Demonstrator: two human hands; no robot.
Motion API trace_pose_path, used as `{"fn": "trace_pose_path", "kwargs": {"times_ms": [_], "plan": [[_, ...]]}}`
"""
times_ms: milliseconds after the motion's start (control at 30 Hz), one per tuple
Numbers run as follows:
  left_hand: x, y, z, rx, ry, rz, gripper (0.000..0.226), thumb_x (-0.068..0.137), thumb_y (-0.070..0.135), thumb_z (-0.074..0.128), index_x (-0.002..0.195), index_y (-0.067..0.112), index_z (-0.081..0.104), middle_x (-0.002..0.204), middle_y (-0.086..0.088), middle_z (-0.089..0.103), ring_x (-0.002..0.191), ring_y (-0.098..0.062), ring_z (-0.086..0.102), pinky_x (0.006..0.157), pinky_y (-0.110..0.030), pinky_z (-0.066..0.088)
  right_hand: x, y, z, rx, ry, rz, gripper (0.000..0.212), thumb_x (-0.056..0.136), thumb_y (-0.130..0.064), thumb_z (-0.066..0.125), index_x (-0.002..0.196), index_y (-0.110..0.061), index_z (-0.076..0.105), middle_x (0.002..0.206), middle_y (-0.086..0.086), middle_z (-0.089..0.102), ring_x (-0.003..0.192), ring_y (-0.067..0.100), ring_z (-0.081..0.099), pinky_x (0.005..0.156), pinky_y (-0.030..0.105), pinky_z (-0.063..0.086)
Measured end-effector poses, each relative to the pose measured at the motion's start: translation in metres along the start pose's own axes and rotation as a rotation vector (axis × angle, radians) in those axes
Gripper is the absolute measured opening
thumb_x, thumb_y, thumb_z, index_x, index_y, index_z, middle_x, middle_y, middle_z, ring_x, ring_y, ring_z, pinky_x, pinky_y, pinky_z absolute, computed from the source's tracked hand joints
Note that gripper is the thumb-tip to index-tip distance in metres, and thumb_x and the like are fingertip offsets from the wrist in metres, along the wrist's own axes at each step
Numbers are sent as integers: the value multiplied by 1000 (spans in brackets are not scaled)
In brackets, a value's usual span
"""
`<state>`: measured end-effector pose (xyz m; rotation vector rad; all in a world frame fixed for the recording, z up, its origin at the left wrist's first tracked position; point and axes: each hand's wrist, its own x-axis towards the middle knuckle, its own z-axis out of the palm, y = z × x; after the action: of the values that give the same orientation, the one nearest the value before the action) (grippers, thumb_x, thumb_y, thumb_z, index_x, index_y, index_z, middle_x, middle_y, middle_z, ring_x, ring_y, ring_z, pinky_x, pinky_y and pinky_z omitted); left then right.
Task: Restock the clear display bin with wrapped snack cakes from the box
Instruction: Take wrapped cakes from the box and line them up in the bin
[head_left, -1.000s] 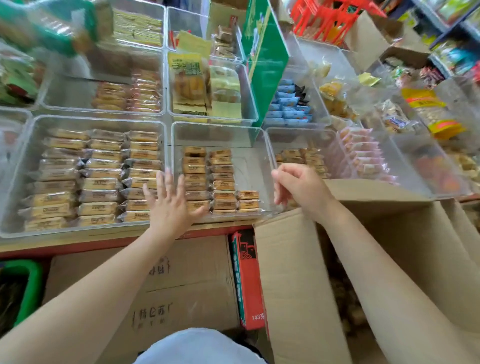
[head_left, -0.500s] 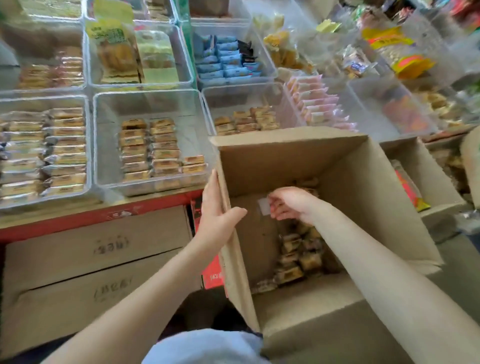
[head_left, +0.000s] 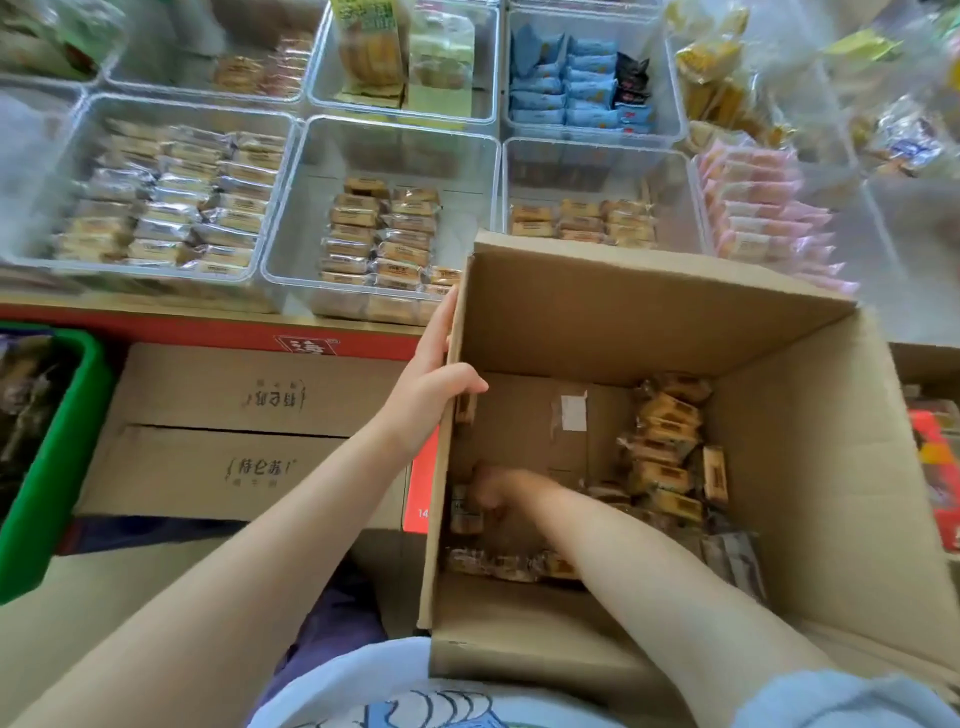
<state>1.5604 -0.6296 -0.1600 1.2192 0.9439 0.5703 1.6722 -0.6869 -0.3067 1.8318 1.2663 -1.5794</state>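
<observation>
Wrapped snack cakes (head_left: 667, 457) lie loose on the bottom of the cardboard box (head_left: 810, 467), mostly along its right and near sides, while the target clear display bin (head_left: 384, 228) on the table behind stays half filled. Left hand (head_left: 434, 384) clamps the box's left wall, thumb inside, fingers flat outside, likely to steady it; right hand (head_left: 498, 486) is blurred, so its grip cannot be told. Versus half a second ago, the right hand has dropped from mid-box to the near-left floor cakes.

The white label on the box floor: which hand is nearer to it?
Right. The right hand is on the box floor below-left of the white label; the left hand grips the box's left wall.
</observation>
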Motion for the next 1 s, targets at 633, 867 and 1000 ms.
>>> {"fn": "trace_pose_path", "kwargs": {"times_ms": [633,867,1000], "plan": [[12,-22,-8,-9,-9,-14,92,77,42,70,155,47,23,156,13,38,142,-12,41,116,-49,40,-105,15,-102,1114,195,-436,23,104,-21,44,123,-18,57,117,12,65,103,25,68,90,42,57],[21,17,-42,-50,24,-143,66,87,75,47,130,27,64,119,0,71,108,-15,66,91,-39,51,-186,-39,-130,1079,459,-700,27,100,-17,53,127,-14,52,112,10,64,99,20,69,81,36,58],[23,51,-86,-21,-194,23,52,85,46,69,127,16,62,99,-1,74,84,-14,67,63,-22,47,-190,-96,-126,922,702,-689,37,95,-25,67,129,-20,52,117,6,68,104,20,70,76,31,60]]}}
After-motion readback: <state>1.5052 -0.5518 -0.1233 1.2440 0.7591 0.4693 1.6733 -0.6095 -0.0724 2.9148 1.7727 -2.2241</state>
